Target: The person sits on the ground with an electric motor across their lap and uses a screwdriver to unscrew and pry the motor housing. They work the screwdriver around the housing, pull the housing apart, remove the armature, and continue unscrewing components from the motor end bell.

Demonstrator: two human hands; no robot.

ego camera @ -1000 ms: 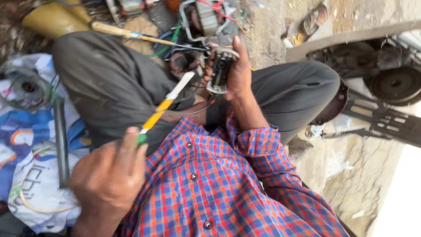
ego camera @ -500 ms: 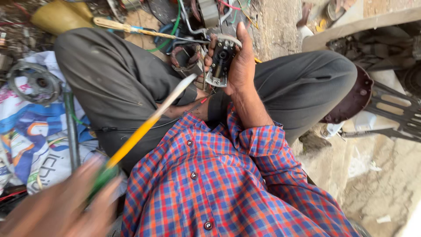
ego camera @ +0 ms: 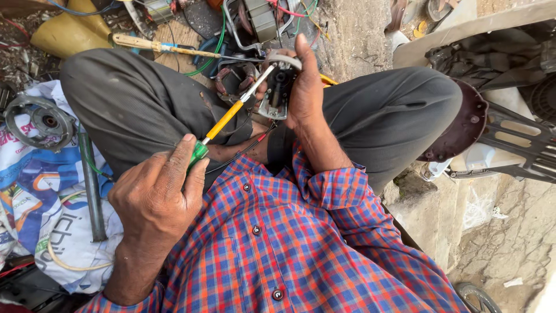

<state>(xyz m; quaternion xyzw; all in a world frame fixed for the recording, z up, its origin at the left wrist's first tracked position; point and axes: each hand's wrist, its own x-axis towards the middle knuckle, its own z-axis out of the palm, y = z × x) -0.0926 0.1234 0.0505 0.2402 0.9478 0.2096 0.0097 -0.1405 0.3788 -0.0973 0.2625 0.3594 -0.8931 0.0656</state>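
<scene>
1. At the far left we log a round grey metal motor cover [ego camera: 40, 120] lying on a printed white and blue sack [ego camera: 35, 197] spread on the ground.
2. Beside it, a dark metal rod [ego camera: 91, 185] lies lengthwise on the same sack, with a loop of pale cable [ego camera: 69, 264] near its lower end.
3. Above, we note a yellow plastic funnel-shaped piece [ego camera: 72, 32] and a wooden-handled tool [ego camera: 156, 45] lying across the clutter past our knee.
4. Our left hand [ego camera: 156, 197]: grip closed around the green handle of a screwdriver [ego camera: 229, 113]. The yellow shaft section and pale metal blade run up and to the right; the tip meets the part held in the other hand.
5. Behind the blade, a wound copper stator [ego camera: 234, 81] sits between our knees, partly hidden.
6. Further back, a motor assembly [ego camera: 260, 20] with red and green wires rests on the ground.
7. Our right hand [ego camera: 307, 95]: grip closed on a small black and metal motor part [ego camera: 278, 93], held upright over our lap, thumb along its far edge. Thin black and red leads hang below it.
8. At the right, a maroon round housing [ego camera: 460, 124] leans against our right leg, touching a dark slotted frame [ego camera: 515, 139].
</scene>
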